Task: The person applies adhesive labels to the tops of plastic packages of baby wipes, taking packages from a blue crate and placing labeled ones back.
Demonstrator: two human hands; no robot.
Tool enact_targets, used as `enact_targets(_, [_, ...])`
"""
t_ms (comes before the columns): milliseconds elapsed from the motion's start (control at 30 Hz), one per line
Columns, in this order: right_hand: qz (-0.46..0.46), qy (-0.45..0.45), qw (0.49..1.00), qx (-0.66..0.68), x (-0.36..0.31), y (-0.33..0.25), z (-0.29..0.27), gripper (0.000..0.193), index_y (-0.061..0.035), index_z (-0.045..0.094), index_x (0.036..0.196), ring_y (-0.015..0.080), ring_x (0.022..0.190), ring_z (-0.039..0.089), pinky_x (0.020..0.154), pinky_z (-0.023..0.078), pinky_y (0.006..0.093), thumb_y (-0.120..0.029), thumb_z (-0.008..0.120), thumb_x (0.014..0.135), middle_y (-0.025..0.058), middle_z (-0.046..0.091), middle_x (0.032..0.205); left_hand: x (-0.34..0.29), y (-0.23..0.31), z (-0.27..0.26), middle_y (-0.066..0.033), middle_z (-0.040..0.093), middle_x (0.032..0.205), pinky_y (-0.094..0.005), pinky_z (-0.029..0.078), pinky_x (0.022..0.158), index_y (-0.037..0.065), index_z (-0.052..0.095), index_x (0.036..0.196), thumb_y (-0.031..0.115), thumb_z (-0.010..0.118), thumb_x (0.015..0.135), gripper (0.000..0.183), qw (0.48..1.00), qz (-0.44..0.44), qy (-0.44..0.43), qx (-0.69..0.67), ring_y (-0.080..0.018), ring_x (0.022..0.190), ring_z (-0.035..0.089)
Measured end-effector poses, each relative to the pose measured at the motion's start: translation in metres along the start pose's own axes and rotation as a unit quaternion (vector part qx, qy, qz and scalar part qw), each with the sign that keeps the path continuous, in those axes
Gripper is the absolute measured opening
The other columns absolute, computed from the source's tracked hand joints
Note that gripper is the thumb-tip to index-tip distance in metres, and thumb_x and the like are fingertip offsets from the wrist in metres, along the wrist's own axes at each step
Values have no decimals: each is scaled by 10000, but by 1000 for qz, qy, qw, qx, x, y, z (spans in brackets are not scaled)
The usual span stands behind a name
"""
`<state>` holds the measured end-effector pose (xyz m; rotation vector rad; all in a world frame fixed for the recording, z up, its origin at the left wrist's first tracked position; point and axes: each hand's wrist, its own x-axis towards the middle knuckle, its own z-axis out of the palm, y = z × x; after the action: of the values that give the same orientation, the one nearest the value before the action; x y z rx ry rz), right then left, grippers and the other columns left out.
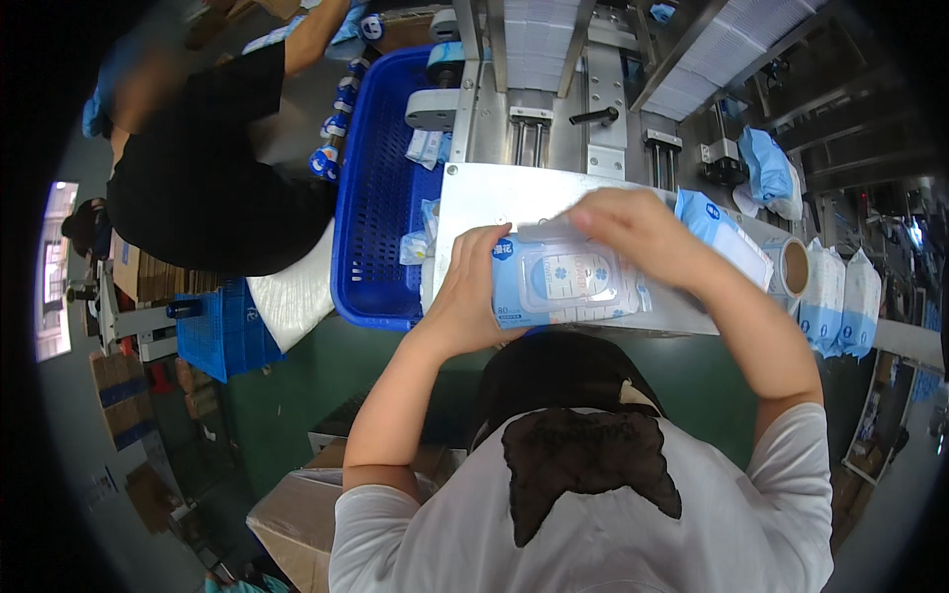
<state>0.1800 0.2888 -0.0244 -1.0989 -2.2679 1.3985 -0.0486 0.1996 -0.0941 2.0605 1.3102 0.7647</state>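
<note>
A light-blue and white pack of wet wipes (509, 301) with a clear plastic lid lies at the near edge of the white metal worktop (474, 198). My left hand (460, 292) grips its left end, thumb and fingers around the side. Above the pack's far right part is my right hand (633, 232), its fingers curled together with the tips near the pack's far edge. What those fingertips pinch, if anything, I cannot make out. Just right of my right hand rests another blue and white wipes pack (727, 237).
A blue plastic basket (341, 287) with a few small packs stands left of the worktop. Beyond is a machine with stacked white sheets (539, 49). At right are a label roll (791, 265) and upright wipes packs (822, 296). A co-worker in black (213, 188) is at far left.
</note>
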Motion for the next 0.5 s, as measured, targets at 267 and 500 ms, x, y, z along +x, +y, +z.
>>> enact_targets(267, [82, -34, 985, 146, 12, -1, -7, 407, -5, 670, 1025, 91, 740, 558, 703, 465, 252, -376, 520, 956, 44, 645, 794, -1, -8, 4, -195, 360, 1261, -436, 360, 1003, 71, 234, 1348, 193, 888, 480, 1094, 1000, 3, 6, -8, -371, 1189, 379])
enact_targets(500, [-57, 11, 997, 54, 3, 0, 2, 270, -38, 676, 1044, 189, 855, 581, 787, 460, 318, -249, 553, 927, 96, 640, 903, -1, -8, 3, -191, 365, 1264, -435, 363, 996, 72, 248, 1343, 191, 894, 463, 1099, 1000, 16, 8, -23, -370, 1179, 393])
